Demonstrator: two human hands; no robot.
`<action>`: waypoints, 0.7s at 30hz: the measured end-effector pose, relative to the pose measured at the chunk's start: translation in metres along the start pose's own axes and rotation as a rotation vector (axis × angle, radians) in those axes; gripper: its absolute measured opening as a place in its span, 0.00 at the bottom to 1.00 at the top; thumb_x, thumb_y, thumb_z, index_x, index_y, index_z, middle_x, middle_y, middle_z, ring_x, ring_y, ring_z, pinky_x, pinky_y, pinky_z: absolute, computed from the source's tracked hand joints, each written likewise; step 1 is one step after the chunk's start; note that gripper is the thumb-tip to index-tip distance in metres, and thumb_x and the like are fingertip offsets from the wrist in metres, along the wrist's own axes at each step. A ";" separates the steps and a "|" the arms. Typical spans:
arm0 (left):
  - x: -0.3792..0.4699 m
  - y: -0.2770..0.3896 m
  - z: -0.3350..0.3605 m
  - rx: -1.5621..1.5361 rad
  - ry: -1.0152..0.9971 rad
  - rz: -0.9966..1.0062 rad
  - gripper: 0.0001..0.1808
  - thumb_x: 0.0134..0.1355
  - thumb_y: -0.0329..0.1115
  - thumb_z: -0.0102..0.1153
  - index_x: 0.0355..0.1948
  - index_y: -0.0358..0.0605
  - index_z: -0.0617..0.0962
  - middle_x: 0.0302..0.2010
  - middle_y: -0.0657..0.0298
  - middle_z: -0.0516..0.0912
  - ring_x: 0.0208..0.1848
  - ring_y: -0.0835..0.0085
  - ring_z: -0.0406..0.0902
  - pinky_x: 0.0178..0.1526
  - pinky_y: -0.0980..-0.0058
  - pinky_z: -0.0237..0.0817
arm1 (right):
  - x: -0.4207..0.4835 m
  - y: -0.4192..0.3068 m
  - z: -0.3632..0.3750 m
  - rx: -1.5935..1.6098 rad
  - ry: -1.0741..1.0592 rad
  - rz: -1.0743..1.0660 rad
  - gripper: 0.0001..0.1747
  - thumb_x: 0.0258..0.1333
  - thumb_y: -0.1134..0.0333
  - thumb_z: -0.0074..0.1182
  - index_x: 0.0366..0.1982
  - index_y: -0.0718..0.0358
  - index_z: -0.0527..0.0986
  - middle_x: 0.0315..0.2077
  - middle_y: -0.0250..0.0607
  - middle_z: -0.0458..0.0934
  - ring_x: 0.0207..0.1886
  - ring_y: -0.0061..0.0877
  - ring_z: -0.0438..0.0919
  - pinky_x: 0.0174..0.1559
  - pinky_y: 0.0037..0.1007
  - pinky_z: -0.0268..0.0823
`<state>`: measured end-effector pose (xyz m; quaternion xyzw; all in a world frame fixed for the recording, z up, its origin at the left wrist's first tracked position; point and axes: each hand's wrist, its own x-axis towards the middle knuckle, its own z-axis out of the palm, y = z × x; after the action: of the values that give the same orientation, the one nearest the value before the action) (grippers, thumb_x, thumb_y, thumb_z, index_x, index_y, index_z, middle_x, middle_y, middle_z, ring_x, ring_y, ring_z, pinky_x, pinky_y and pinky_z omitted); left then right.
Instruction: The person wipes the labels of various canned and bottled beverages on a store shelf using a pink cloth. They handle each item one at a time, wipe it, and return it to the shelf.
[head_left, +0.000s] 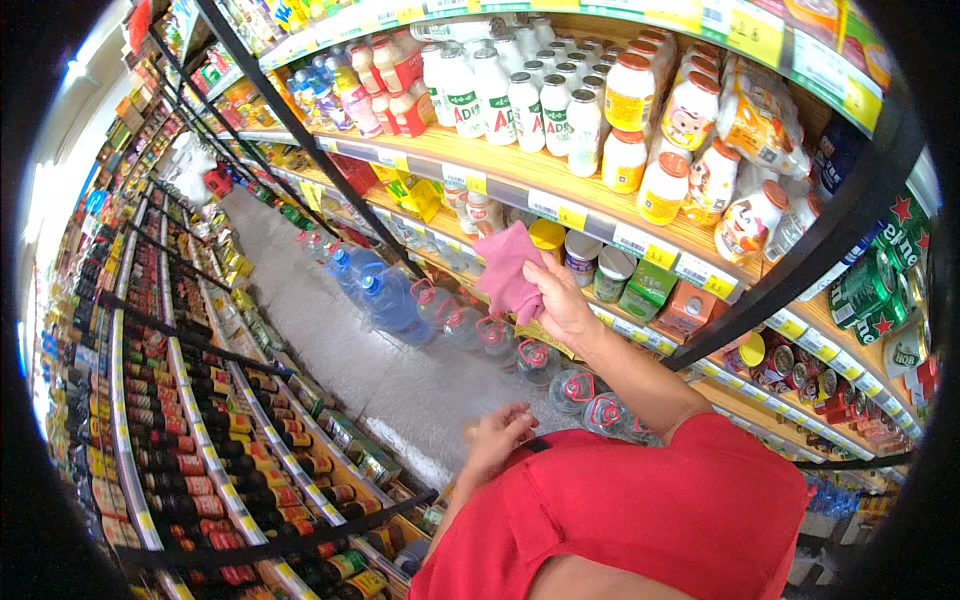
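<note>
My right hand grips a folded pink cloth. It is stretched out in front of the price-label strip of a lower shelf, close to a yellow-lidded jar and a white-lidded jar. Whether the cloth touches the shelf edge, I cannot tell. Low before my body, my left hand hangs over the aisle floor with its fingers loosely curled and nothing seen in it. On the shelf above the cloth stand white drink bottles with green and red print, beside orange-capped bottles.
Large clear jugs with red handles and blue water jugs line the floor below the shelving. Sauce bottles fill the opposite shelves. Green beer cans stand at the far right. Black straps cross the view.
</note>
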<state>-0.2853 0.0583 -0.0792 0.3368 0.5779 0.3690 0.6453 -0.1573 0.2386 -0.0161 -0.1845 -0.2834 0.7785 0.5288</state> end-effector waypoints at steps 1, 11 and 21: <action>0.015 0.004 -0.012 0.038 0.002 0.034 0.21 0.61 0.34 0.54 0.51 0.30 0.72 0.35 0.56 0.82 0.32 0.73 0.77 0.37 0.75 0.68 | 0.002 -0.001 0.002 0.003 0.031 -0.006 0.22 0.61 0.69 0.46 0.56 0.65 0.65 0.44 0.35 0.75 0.43 0.19 0.75 0.45 0.23 0.68; 0.171 0.141 -0.113 0.207 -0.078 0.448 0.25 0.56 0.28 0.57 0.55 0.34 0.69 0.46 0.60 0.77 0.41 0.73 0.75 0.44 0.75 0.67 | 0.087 0.035 0.015 -0.601 0.323 -0.297 0.19 0.60 0.70 0.48 0.53 0.66 0.69 0.47 0.36 0.73 0.44 0.20 0.74 0.41 0.20 0.66; 0.269 0.156 -0.141 0.274 -0.437 0.486 0.37 0.55 0.24 0.56 0.65 0.40 0.58 0.61 0.55 0.66 0.54 0.68 0.69 0.50 0.72 0.66 | 0.176 0.068 0.026 -1.994 0.559 -0.538 0.17 0.49 0.64 0.55 0.41 0.63 0.74 0.32 0.58 0.76 0.37 0.52 0.73 0.44 0.46 0.65</action>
<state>-0.4235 0.3709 -0.0932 0.6189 0.3734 0.3502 0.5958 -0.2870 0.3765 -0.0375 -0.6366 -0.6921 -0.0164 0.3399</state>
